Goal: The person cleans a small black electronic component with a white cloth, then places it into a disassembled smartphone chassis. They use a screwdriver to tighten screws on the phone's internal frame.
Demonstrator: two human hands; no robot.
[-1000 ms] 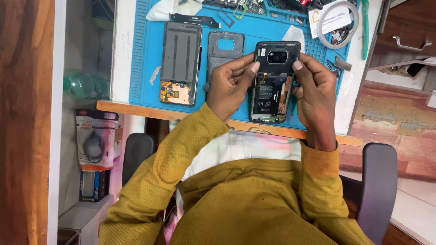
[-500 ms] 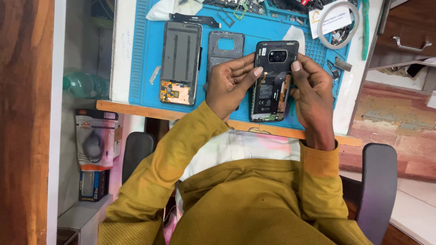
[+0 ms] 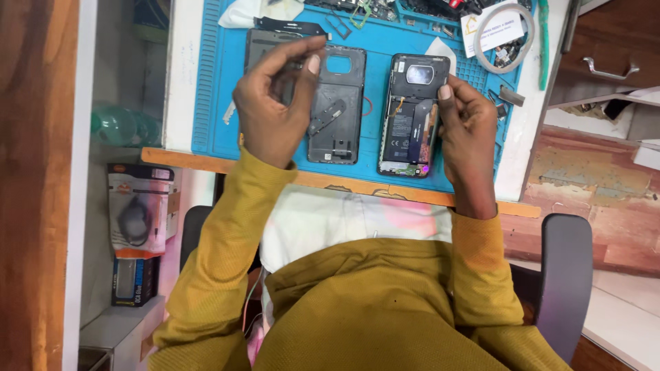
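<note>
Blue work mat (image 3: 206,103) covers the table, its near edge just below both wrists, a wood strip (image 3: 344,184) running along it. Opened smartphone (image 3: 411,115) lies flat on the mat, back off, battery and board exposed, directly under and left of the right hand's fingers (image 3: 450,96). Right hand (image 3: 469,130) rests at the phone's right long edge, fingertips narrow, pinching or pressing that rim; cannot tell if it truly grips. Left hand (image 3: 275,103) is raised over the mat, thumb and forefinger closed narrow on a small dark part too small to identify. Removed back cover (image 3: 337,103) lies just right of the left fingers, between the two hands, apart from the phone.

Handling judgement: phone is light, stiff, fragile inside; hold by the side rims only, keep off the board, flex cable and camera glass. Back cover is thin plastic, light, slightly bendy.

Room: narrow bare strip of mat between cover and phone; beyond the fingertips the mat's far edge is crowded with loose parts, a white cable coil (image 3: 505,38), a green tool (image 3: 545,31). Mat's right edge sits close to the right hand.
</note>
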